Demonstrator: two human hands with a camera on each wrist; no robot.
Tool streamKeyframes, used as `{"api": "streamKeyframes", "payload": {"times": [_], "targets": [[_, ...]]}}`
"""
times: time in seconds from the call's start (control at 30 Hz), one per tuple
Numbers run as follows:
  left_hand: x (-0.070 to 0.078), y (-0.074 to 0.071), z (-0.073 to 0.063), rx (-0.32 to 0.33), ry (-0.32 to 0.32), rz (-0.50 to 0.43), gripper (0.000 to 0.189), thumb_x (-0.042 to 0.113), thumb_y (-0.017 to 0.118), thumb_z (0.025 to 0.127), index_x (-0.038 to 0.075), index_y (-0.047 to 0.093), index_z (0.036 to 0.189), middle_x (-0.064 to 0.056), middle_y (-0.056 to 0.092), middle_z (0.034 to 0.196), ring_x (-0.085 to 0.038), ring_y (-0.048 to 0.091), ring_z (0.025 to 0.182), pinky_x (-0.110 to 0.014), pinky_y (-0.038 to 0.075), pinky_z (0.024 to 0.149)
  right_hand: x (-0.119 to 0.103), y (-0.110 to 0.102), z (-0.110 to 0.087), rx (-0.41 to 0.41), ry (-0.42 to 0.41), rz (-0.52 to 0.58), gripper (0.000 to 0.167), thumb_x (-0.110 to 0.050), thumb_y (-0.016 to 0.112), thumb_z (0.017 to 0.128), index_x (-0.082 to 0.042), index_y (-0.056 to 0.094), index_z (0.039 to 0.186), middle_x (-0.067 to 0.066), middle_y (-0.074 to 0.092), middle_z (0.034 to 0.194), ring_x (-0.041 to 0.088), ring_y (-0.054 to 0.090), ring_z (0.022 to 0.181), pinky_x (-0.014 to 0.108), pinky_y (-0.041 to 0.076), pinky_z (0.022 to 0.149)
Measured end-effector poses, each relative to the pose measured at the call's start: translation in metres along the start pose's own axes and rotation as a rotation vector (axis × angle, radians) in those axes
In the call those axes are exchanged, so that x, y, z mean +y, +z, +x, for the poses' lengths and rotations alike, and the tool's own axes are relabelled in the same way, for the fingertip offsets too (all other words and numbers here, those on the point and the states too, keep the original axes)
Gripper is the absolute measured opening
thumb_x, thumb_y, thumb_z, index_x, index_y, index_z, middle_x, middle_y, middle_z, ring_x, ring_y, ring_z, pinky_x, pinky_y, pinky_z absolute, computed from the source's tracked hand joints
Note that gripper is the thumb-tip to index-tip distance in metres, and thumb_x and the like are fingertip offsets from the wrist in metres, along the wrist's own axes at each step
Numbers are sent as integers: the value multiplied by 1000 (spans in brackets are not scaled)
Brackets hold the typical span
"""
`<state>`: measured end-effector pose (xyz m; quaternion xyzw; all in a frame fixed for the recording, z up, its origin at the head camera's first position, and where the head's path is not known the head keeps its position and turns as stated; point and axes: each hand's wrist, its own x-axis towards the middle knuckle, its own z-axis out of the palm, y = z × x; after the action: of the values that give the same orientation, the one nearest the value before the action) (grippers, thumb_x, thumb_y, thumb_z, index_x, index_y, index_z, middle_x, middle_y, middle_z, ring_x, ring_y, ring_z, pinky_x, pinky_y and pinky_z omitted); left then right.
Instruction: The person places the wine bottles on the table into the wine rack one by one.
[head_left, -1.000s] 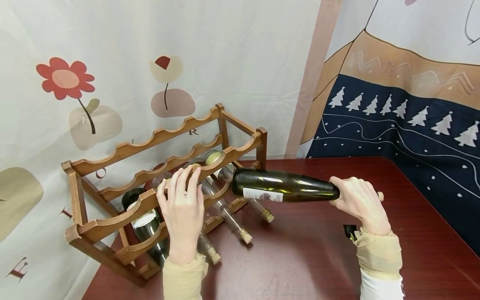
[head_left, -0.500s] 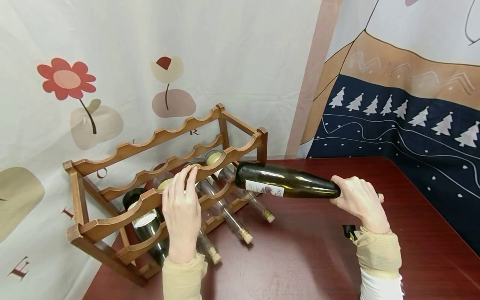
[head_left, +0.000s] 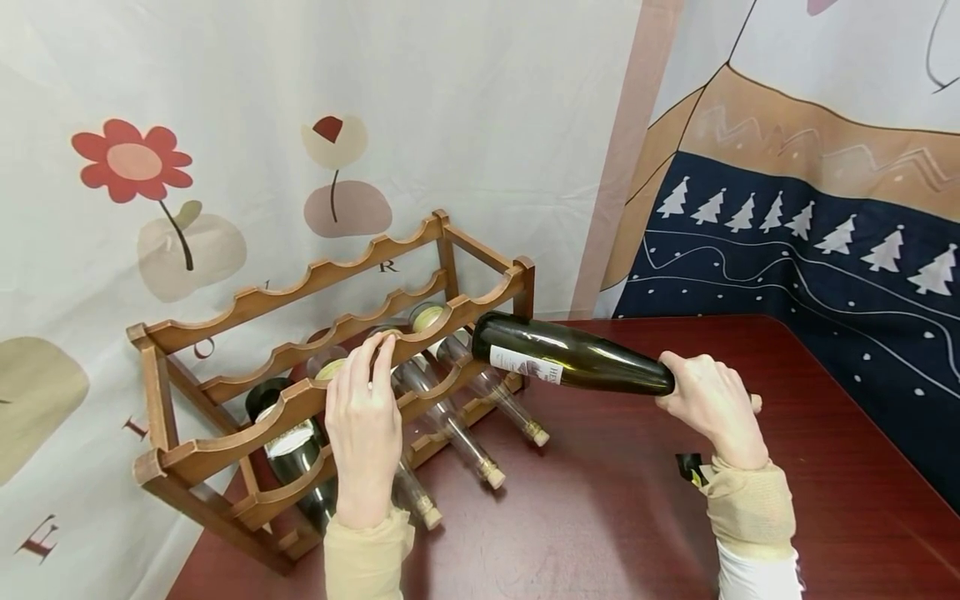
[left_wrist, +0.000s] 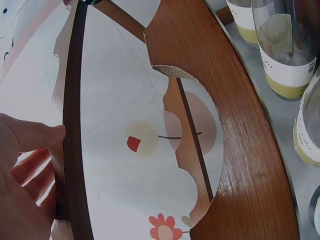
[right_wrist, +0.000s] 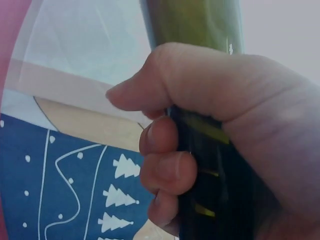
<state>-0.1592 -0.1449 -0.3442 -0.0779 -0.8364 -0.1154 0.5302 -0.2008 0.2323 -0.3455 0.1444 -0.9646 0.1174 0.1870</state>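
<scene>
My right hand (head_left: 708,408) grips a dark green wine bottle (head_left: 577,354) round its neck, with a cork tip showing beyond the fist. The bottle is tilted, its base at the right end of the wooden wine rack (head_left: 330,275), near the front top rail; whether they touch I cannot tell. Curled fingers (right_wrist: 167,170) wrap the glass in the right wrist view. My left hand (head_left: 365,442) holds the rack's front top rail; the left wrist view has the thumb (left_wrist: 37,132) on one side of the wood and the other fingers on the opposite side.
Clear corked bottles (head_left: 450,425) and a dark green bottle (head_left: 296,454) lie in the rack's lower row, necks toward me. A small black object (head_left: 688,467) is by my right wrist on the red-brown table (head_left: 570,533). Printed cloth (head_left: 487,125) hangs behind.
The base of the held bottle has risen, making it slope down toward my right hand, which has shifted slightly left. The fingers of my left hand have drawn closer together on the rail.
</scene>
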Motion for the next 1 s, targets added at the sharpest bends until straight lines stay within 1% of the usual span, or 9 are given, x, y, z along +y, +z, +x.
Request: {"api": "streamKeyframes", "payload": {"times": [0.13,0.4,0.63,0.7,0.83,0.9,0.97,1.0], "targets": [[-1,-1,-1,-15,-4,6,52,-19,55,78,3,59,125,-14,59,124,-35,55,110,-45,45,88,-3,2,1,2,13,-5,21,-6,70,61,-10,56,76,5,56,57,23,47,49,35,32,42],[-1,-1,-1,-47,-17,10,49,-17,54,81,3,58,126,-14,58,126,-34,54,112,-46,45,91,-13,4,3,7,24,18,21,-5,70,60,-10,56,75,6,57,57,25,49,48,38,32,41],[-1,-3,-1,-63,-30,3,49,-17,53,82,3,57,127,-14,58,127,-35,54,114,-46,44,93,-21,7,4,-27,65,31,21,-5,70,63,-9,58,79,8,59,62,25,50,51,34,31,43],[-1,-3,-1,-65,-31,-2,50,-17,53,82,3,57,127,-14,58,127,-35,54,114,-46,44,93,-24,9,4,-40,70,36,21,-5,71,64,-8,58,80,9,60,64,24,50,52,34,32,43],[-1,-3,-1,-60,-29,-4,50,-17,53,82,3,57,127,-14,58,127,-35,54,114,-45,44,93,-29,13,5,-35,63,49,21,-5,71,64,-6,58,81,10,60,64,25,52,52,36,35,43],[-1,-2,-1,-43,-22,-8,51,-19,53,81,3,58,127,-14,59,126,-35,54,113,-45,45,92,-33,16,5,-30,64,55,21,-5,71,64,-6,59,81,10,60,64,26,52,52,37,36,43],[-1,-2,-1,-42,-22,-8,51,-19,53,81,3,58,127,-14,59,126,-35,54,113,-46,45,92,-37,18,5,-24,65,60,20,-6,70,65,-5,58,81,11,61,64,26,53,51,38,37,43],[-1,-2,-1,-42,-22,-8,51,-19,53,81,3,58,126,-14,59,126,-34,54,113,-46,45,92,-39,19,5,-35,76,66,20,-6,70,65,-4,58,82,12,60,64,26,52,51,37,37,43]]}}
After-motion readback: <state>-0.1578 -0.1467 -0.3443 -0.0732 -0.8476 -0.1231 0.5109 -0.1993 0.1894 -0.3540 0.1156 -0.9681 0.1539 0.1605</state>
